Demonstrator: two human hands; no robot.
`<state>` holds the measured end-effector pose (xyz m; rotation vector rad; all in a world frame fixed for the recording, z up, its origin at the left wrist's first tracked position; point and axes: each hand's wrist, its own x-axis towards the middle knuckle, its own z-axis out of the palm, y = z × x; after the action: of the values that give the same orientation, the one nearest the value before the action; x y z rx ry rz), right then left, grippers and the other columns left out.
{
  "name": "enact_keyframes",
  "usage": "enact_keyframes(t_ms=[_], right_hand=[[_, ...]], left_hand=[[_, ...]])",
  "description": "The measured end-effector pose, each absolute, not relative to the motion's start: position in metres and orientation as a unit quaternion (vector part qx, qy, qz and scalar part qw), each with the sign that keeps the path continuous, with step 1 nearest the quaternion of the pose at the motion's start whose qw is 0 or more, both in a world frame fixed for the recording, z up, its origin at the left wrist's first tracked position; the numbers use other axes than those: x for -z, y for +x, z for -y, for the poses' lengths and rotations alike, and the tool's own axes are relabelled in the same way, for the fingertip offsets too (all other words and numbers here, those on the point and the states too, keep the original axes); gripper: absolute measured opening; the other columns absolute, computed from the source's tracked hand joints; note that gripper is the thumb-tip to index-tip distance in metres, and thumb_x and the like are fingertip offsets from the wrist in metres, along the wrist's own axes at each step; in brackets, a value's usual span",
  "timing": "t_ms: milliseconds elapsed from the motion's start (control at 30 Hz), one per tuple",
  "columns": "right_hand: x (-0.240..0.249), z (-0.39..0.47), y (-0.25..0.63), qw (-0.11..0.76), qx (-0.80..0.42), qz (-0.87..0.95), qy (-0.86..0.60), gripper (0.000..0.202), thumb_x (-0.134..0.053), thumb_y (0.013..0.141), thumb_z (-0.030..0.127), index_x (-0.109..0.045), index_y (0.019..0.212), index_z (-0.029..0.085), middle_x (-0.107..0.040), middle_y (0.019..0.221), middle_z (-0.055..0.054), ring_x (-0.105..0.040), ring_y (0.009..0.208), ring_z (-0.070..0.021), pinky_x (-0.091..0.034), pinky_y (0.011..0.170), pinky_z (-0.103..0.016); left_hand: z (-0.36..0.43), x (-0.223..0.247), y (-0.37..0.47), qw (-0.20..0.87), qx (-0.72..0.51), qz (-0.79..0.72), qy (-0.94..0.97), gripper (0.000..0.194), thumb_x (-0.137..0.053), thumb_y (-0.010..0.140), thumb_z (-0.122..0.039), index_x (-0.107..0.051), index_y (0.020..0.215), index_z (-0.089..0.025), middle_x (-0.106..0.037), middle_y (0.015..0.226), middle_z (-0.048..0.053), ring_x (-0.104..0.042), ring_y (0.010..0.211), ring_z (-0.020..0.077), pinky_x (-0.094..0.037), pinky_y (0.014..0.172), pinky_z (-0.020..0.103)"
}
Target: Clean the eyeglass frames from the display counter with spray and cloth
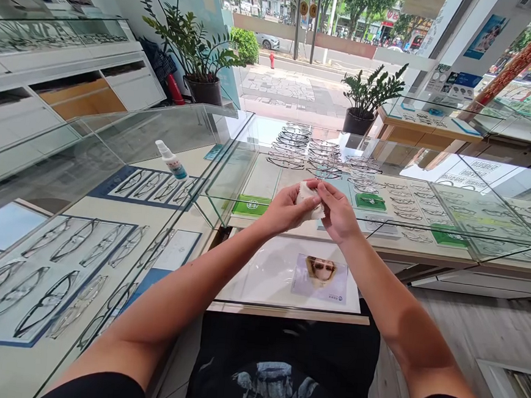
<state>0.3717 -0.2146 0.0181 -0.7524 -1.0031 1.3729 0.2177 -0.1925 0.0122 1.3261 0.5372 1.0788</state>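
Observation:
A small crumpled white cloth point(310, 201) is pinched between my two hands, above the near edge of the glass counter. My left hand point(287, 208) is closed on it from the left side, thumb on top. From the right, my right hand point(337, 209) grips the cloth's edge with bent fingers. Whether something lies inside the cloth cannot be made out. Below my hands, a printed lens cloth point(320, 278) rests on a white sheet point(260, 269). A spray bottle point(171, 160) stands on the glass counter to the left.
Glass display cases point(232, 153) holding rows of spectacles point(288, 158) extend ahead and to both sides. Trays of frames point(78, 239) show through the left glass. Potted plants point(369, 100) stand beyond the counter.

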Motion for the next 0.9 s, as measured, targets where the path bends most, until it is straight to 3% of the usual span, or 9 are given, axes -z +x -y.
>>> enact_keyframes(t_ms=[133,333,467,600,733,900], right_hand=[[-0.017,0.218,0.366,0.604,-0.574,0.453,-0.317,0.046,-0.095,0.076,0.069,-0.091,0.1,0.03,-0.084,0.118,-0.001,-0.073,0.12,-0.024,-0.061,0.104,-0.035],[-0.019,0.221,0.366,0.595,-0.558,0.484,-0.317,0.043,-0.088,0.083,0.067,-0.091,0.107,0.031,-0.084,0.126,-0.002,-0.072,0.132,-0.0265,-0.06,0.11,-0.037],[-0.02,0.219,0.37,0.595,-0.553,0.48,-0.332,0.039,-0.086,0.085,0.063,-0.091,0.105,0.031,-0.085,0.12,-0.003,-0.074,0.126,-0.0275,-0.061,0.104,-0.039],[-0.017,0.215,0.375,0.618,-0.537,0.453,-0.353,0.031,-0.089,0.08,0.058,-0.091,0.091,0.029,-0.086,0.116,-0.004,-0.073,0.116,-0.0259,-0.06,0.093,-0.036],[-0.013,0.21,0.378,0.622,-0.546,0.416,-0.376,0.031,-0.092,0.074,0.056,-0.089,0.085,0.027,-0.085,0.102,-0.005,-0.072,0.098,-0.0233,-0.058,0.081,-0.034],[-0.015,0.209,0.378,0.634,-0.568,0.385,-0.357,0.031,-0.099,0.067,0.051,-0.084,0.081,0.027,-0.086,0.101,-0.003,-0.073,0.097,-0.0224,-0.06,0.082,-0.033]], left_hand=[[0.195,-0.014,0.22,0.595,-0.499,-0.26,0.575,0.068,-0.094,0.076,-0.073,-0.076,0.103,-0.014,-0.069,0.076,0.0,-0.057,0.067,0.0113,-0.045,0.062,0.024],[0.196,-0.016,0.218,0.513,-0.531,-0.289,0.61,0.069,-0.08,0.084,-0.085,-0.071,0.088,-0.016,-0.061,0.068,-0.002,-0.05,0.061,0.0115,-0.04,0.06,0.026],[0.193,-0.013,0.215,0.475,-0.516,-0.29,0.651,0.072,-0.07,0.089,-0.089,-0.065,0.08,-0.018,-0.055,0.066,-0.002,-0.046,0.063,0.0127,-0.038,0.062,0.028],[0.191,-0.009,0.212,0.498,-0.461,-0.272,0.682,0.073,-0.066,0.092,-0.089,-0.066,0.091,-0.016,-0.057,0.073,0.0,-0.046,0.067,0.0136,-0.038,0.064,0.029],[0.19,-0.007,0.208,0.526,-0.397,-0.276,0.699,0.068,-0.07,0.093,-0.084,-0.063,0.097,-0.016,-0.056,0.077,0.0,-0.045,0.068,0.0129,-0.036,0.061,0.028],[0.193,-0.008,0.209,0.527,-0.419,-0.27,0.688,0.059,-0.084,0.088,-0.07,-0.067,0.1,-0.014,-0.064,0.085,0.002,-0.052,0.074,0.0137,-0.042,0.066,0.026]])
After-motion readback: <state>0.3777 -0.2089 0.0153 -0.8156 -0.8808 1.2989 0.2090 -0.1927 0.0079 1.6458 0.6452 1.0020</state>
